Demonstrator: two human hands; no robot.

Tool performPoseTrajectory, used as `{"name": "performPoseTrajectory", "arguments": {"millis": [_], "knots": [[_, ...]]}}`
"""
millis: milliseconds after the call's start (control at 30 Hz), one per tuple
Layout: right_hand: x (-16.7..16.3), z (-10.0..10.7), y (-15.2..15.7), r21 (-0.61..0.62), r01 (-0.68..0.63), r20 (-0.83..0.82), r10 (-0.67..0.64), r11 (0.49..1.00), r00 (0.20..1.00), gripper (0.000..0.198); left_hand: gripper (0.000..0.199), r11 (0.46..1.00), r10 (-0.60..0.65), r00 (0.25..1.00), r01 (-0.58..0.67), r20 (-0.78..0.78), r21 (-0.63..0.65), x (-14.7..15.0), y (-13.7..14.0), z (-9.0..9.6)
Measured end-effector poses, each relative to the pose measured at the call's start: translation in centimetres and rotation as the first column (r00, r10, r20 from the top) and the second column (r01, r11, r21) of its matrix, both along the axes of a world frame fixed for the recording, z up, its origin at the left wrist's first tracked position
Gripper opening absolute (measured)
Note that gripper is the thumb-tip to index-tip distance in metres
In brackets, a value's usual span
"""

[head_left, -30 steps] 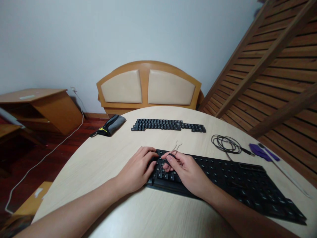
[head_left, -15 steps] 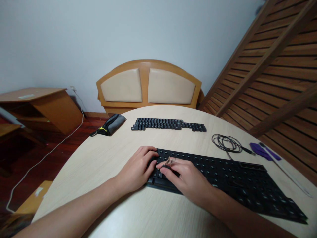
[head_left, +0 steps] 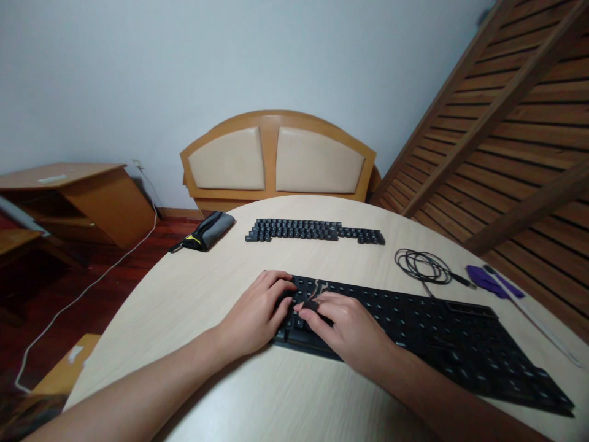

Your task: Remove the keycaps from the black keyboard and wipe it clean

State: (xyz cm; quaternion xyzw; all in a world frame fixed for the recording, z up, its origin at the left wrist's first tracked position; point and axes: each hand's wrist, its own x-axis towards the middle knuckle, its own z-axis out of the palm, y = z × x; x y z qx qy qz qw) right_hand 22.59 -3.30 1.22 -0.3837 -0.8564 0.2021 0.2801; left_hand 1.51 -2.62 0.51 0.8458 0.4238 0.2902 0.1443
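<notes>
A black keyboard [head_left: 414, 331] lies slanted across the near half of the table, with many keycaps gone and bare key sockets showing. My left hand [head_left: 260, 310] grips its left end, fingers curled over the far edge and thumb on the keys. Over the keys just right of that thumb, my right hand [head_left: 350, 325] is closed. A wire keycap puller [head_left: 317, 287] sticks up from its fingers, the wire loops pointing away from me. Between thumb and forefinger is a small black piece [head_left: 311, 304], apparently a keycap. A few keycaps remain around the left thumb.
Loose keycaps [head_left: 299, 229] lie in keyboard order farther back on the pale round table [head_left: 202, 294]. A grey and black pouch [head_left: 214, 230] sits at left. At right are a coiled cable [head_left: 421, 267], a purple cloth [head_left: 490, 281] and a white stick-like tool [head_left: 536, 319].
My right fingers have shifted slightly, and the puller's wire loops now stand up more visibly above them. The black piece between the fingertips shows more clearly. My left hand stays in place.
</notes>
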Motion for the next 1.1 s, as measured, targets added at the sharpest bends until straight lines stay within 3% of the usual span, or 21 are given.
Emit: {"name": "performPoseTrajectory", "arguments": {"millis": [167,267,367,500,667,833,1100], "knots": [[0.1,0.5,0.3,-0.172,0.058,-0.050,-0.067,0.983,0.996,0.039,0.018,1.000,0.002,1.000,-0.002,-0.006,-0.004,0.1,-0.1,0.1],[0.2,0.7,0.5,-0.342,0.053,-0.154,-0.111,0.938,0.982,0.037,0.018,1.000,0.008,1.000,-0.008,-0.009,-0.008,0.2,-0.2,0.3],[0.2,0.4,0.8,-0.418,0.044,-0.271,-0.171,0.907,0.947,0.040,0.019,1.000,0.007,1.000,-0.007,0.003,-0.006,0.3,-0.3,0.6],[0.2,-0.1,1.2,-0.472,0.065,-0.363,-0.261,0.879,0.894,0.045,0.017,0.999,-0.022,0.999,0.021,0.040,0.024,0.4,-0.5,0.9],[0.3,-0.1,1.2,-0.488,0.060,-0.395,-0.281,0.871,0.874,0.047,0.018,0.993,-0.101,0.993,0.098,0.057,0.065,0.5,-0.8,0.9],[0.3,-0.1,1.0,-0.458,0.034,-0.433,-0.256,0.888,0.864,0.047,0.013,0.996,-0.077,0.984,0.085,0.159,-0.042,0.6,-0.7,0.5],[0.2,0.0,1.3,-0.482,0.034,-0.429,-0.270,0.876,0.862,0.046,0.014,0.975,-0.030,0.953,0.094,0.300,-0.200,0.3,-0.4,-0.4]]}}
